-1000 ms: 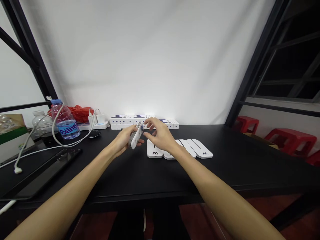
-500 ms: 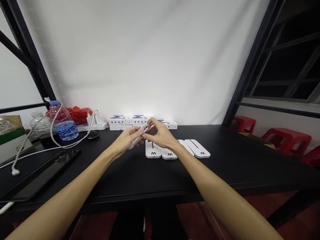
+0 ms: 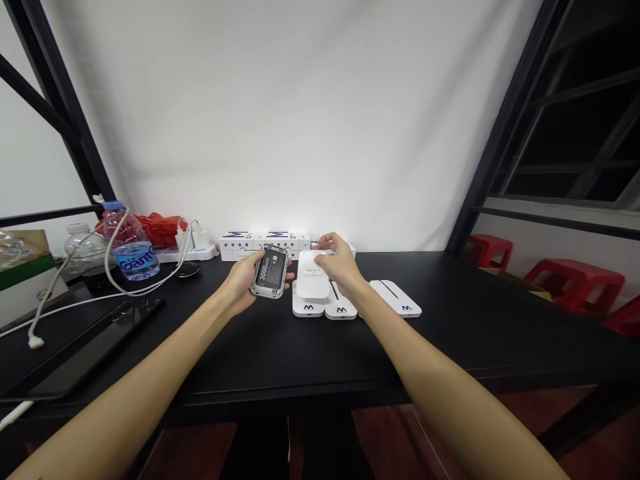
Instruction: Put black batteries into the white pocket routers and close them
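Observation:
My left hand (image 3: 244, 283) grips a small white device (image 3: 270, 273) with its back open, showing a black battery marked 3000mAh. My right hand (image 3: 340, 264) pinches the device's detached white back cover (image 3: 313, 282) just to the right of it, above a row of flat white devices. That row lies on the black table (image 3: 280, 353): one at the left (image 3: 306, 308), one beside it (image 3: 342, 309), one further right (image 3: 396, 298). Both hands hover above the table near its far side.
A row of white boxes (image 3: 250, 241) lines the wall. To the left stand a water bottle (image 3: 130, 244), a clear jar (image 3: 83, 248), a power strip with plugs (image 3: 190, 248), white cables (image 3: 65, 303), a red cloth (image 3: 159, 227) and a dark tablet (image 3: 75, 350). Red stools (image 3: 575, 281) stand at the right.
The white back cover has come off the device: my right hand has pulled it to the right, and my left hand has turned the device so that its battery faces me.

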The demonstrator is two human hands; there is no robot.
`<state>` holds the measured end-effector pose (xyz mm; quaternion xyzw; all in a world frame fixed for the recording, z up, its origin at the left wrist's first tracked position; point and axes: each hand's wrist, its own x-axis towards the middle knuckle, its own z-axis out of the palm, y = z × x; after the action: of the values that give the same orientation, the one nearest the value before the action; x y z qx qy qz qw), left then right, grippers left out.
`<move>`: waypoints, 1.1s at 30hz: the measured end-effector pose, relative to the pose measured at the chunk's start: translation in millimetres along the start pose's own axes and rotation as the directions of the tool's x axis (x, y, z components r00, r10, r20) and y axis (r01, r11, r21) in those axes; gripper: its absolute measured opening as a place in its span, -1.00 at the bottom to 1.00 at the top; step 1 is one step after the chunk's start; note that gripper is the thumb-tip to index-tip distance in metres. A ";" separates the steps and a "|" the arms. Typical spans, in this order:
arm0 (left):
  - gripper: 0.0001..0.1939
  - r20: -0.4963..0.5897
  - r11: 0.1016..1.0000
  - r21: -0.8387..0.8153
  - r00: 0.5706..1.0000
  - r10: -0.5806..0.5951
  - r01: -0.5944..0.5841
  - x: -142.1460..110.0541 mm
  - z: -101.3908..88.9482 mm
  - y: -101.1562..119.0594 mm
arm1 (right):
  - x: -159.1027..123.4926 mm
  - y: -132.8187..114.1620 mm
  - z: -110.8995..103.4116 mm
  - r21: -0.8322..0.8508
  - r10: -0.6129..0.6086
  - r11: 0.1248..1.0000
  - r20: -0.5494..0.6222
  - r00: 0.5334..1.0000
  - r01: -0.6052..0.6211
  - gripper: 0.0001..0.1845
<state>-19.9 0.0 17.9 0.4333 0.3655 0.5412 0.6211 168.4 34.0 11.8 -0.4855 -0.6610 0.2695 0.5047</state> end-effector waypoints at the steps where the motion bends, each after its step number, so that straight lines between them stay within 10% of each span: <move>1: -0.66 0.023 1.000 -0.003 1.000 -0.017 0.017 -0.1 -0.5 0.2 | -0.2 0.1 -1.9 -0.094 0.003 0.996 0.010 1.000 -0.002 -0.63; 11: -0.64 0.022 1.000 0.022 1.000 -0.022 0.021 -0.9 -0.6 -1.0 | -12.1 -2.8 6.4 -0.463 -0.023 0.884 0.101 0.995 0.067 -0.79; 18: -0.64 0.042 0.997 0.062 0.998 -0.053 0.050 -6.0 6.5 -2.5 | -20.3 -17.3 15.7 -0.125 -0.401 0.891 0.235 0.886 0.436 -0.85; 28: -0.80 -0.082 0.980 0.147 0.986 0.148 -0.135 -9.4 16.7 -13.5 | -22.5 -18.5 16.4 -0.049 -0.399 0.908 0.206 0.893 0.417 -0.64; 33: -0.72 -0.195 0.997 0.050 0.979 0.064 -0.056 -7.1 17.3 -9.1 | -20.4 -17.8 17.2 0.201 -0.350 0.932 0.295 0.889 0.300 -0.73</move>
<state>-1.7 -9.8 15.5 0.4022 0.4237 0.5917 0.5555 146.2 10.8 12.6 -0.2771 -0.7850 0.3064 0.4616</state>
